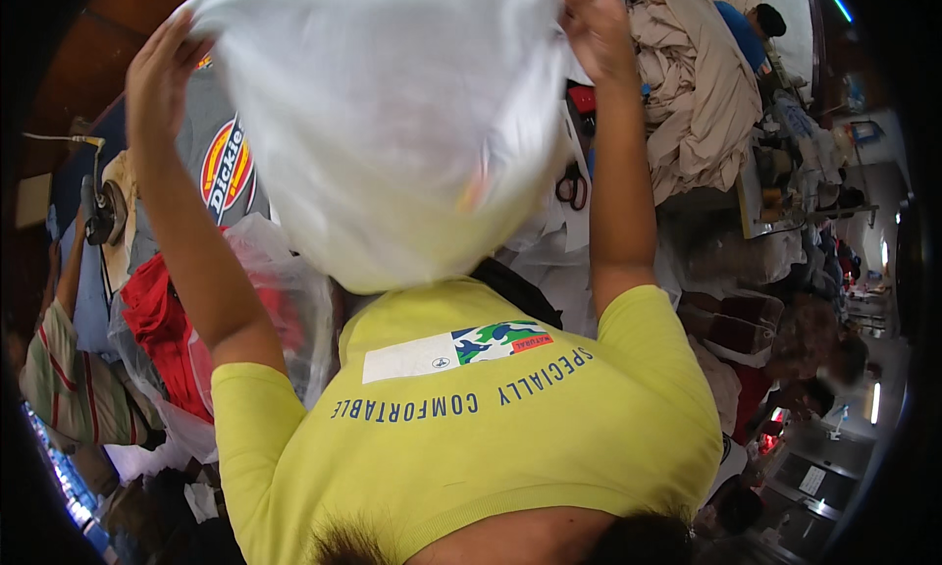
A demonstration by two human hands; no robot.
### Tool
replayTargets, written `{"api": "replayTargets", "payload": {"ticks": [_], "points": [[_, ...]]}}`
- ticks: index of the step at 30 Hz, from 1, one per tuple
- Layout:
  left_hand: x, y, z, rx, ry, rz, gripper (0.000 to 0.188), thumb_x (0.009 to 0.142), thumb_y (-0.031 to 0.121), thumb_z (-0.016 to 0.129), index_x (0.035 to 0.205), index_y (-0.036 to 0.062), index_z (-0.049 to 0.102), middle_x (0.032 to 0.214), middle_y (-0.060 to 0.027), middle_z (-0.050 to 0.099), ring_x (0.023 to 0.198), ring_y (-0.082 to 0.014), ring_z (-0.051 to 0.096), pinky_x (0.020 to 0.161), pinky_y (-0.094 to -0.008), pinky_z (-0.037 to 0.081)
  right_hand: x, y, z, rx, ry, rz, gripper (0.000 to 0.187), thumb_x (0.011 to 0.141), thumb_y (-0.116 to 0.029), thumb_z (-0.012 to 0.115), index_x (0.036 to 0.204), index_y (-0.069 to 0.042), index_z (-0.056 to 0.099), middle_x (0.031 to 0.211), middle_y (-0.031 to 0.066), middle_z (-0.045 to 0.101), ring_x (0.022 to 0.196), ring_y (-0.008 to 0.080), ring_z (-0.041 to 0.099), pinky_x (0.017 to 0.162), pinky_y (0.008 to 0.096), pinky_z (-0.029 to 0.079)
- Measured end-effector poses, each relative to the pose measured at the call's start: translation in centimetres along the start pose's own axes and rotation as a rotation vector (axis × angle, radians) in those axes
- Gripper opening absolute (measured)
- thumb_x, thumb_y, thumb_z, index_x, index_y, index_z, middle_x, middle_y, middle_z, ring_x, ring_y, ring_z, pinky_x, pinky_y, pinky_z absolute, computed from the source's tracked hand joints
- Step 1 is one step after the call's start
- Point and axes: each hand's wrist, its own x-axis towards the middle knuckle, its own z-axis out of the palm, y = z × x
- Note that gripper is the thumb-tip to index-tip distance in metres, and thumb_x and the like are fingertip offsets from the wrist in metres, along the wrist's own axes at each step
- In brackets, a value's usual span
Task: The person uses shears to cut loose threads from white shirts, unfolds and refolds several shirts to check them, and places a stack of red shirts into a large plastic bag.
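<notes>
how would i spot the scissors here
Start from the big white cloth held between the person's left hand and right hand. Just right of it, in the gap before the right forearm, lie the scissors. Their two dark finger loops set them apart from the pale material around them.

Scissors [573, 179] right of the cloth [392, 124]

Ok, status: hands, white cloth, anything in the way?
Left hand and right hand gripping opposite sides. White cloth spread between them, blurred. Scissors near its right edge in view; area behind cloth hidden.
</notes>
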Motion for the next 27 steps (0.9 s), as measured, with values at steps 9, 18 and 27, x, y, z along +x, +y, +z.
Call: {"api": "replayTargets", "payload": {"ticks": [9,18,27], "points": [[-12.2,-18.3,0.3,0.907,-0.434,0.069,0.063,0.072,0.015,0.071,0.127,0.0046,0.042,0.127,-0.0201,0.041,0.119,-0.0333,0.039,0.1,-0.0382,0.032,-10.0,14.2,-4.8,-0.771,-0.065,0.553,0.067,0.075,-0.02,0.071,0.132,-0.006,0.037,0.122,0.0185,0.045,0.105,0.0256,0.05,0.089,0.0318,0.042],[-9.9,-20.2,-1.3,1.254,-0.014,0.069,0.046,0.064,0.004,0.068,0.108,0.0105,0.056,0.129,-0.0163,0.039,0.117,-0.0379,0.035,0.096,-0.0431,0.033,-6.9,18.3,-4.7,-0.838,-0.155,0.309,0.061,0.066,-0.011,0.073,0.122,-0.011,0.049,0.117,0.0107,0.047,0.092,0.0191,0.054,0.082,0.0305,0.043],[-11.1,-20.3,-3.4,0.787,-0.074,-0.035,0.024,0.064,0.003,0.065,0.087,0.0018,0.055,0.102,-0.0117,0.057,0.092,-0.0287,0.056,0.079,-0.0314,0.044,-6.5,17.1,-2.3,-0.728,-0.141,0.285,0.045,0.063,-0.005,0.071,0.105,-0.005,0.055,0.119,0.0072,0.053,0.089,0.0162,0.054,0.081,0.0268,0.043]]}}
